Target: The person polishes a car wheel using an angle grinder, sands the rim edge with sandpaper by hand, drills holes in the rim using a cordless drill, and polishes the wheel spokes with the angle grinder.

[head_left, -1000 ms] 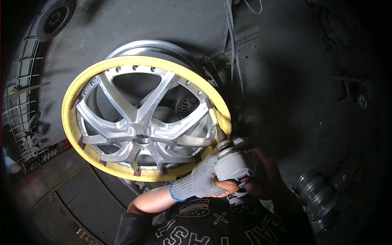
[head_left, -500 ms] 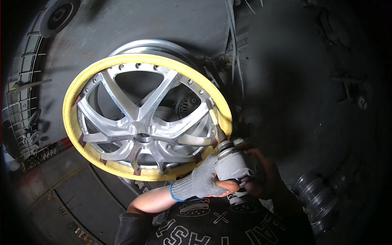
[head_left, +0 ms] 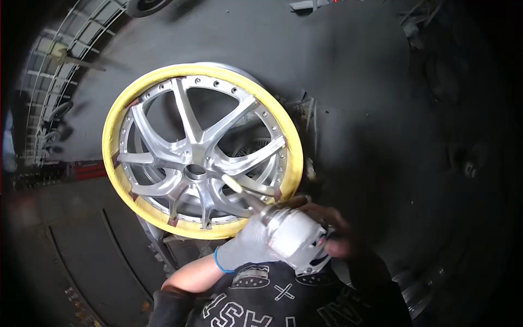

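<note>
A silver spoked wheel (head_left: 199, 147) has yellow covering (head_left: 114, 128) around its rim, with small dark red patches at the spoke ends. My left hand (head_left: 248, 242), in a grey glove with a blue cuff, grips a power tool (head_left: 294, 240) from the left. At the tool's right and rear, my right hand (head_left: 332, 226) is closed on it, partly in shadow. The tool's pale, elongated tip (head_left: 232, 183) lies over the lower right spokes, near the hub; whether it touches them I cannot tell.
Wire racking (head_left: 41, 98) stands at the left. A dark round wheel (head_left: 146, 5) is at the top edge. Shiny metal rims (head_left: 422, 291) sit in shadow at the lower right. Behind the wheel, a metal frame (head_left: 155, 234) shows below.
The tool and both hands have moved left and down, its tip now over the inner spokes instead of the outer right edge. The whole view has shifted and the wheel appears turned.
</note>
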A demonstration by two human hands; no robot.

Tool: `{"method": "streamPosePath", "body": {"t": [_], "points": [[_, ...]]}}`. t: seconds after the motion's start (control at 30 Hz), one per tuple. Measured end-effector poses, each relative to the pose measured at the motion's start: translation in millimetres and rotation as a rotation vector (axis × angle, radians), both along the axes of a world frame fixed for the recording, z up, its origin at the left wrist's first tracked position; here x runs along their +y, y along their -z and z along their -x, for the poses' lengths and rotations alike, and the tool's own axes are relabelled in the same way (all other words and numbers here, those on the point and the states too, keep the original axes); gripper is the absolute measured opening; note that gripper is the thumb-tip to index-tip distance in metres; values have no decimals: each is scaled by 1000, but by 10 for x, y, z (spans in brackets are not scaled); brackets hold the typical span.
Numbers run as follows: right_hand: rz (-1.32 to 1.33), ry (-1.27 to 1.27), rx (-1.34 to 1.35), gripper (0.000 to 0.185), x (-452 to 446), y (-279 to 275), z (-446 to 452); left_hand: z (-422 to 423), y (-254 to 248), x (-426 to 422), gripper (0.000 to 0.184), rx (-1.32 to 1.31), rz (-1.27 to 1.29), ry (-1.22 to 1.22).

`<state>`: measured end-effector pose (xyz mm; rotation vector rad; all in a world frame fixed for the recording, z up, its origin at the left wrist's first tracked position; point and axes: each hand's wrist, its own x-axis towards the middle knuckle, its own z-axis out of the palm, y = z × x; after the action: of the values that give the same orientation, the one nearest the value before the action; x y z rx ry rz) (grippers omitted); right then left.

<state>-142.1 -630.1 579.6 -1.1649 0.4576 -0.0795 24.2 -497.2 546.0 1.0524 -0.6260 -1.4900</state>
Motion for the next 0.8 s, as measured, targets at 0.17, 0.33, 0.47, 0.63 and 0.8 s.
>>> {"method": "streamPosePath", "body": {"t": [0.17, 0.33, 0.47, 0.63, 0.8], "points": [[-377, -68, -69, 86, 274, 500, -15, 183, -7, 412, 57, 213, -116, -87], [-841, -304, -215, 93, 452, 137, -735, 540, 161, 987, 99, 270, -119, -471], [-702, -417, -315, 59, 1029, 224, -1299, 462, -37, 1553, 72, -657, -217, -639], [-76, -483, -391, 48, 1376, 248, -1544, 278, -259, 2260, 58, -537, -475, -1126], [142, -549, -34, 37, 1089, 527, -993, -52, 235, 3088, 43, -537, -670, -1453]]}}
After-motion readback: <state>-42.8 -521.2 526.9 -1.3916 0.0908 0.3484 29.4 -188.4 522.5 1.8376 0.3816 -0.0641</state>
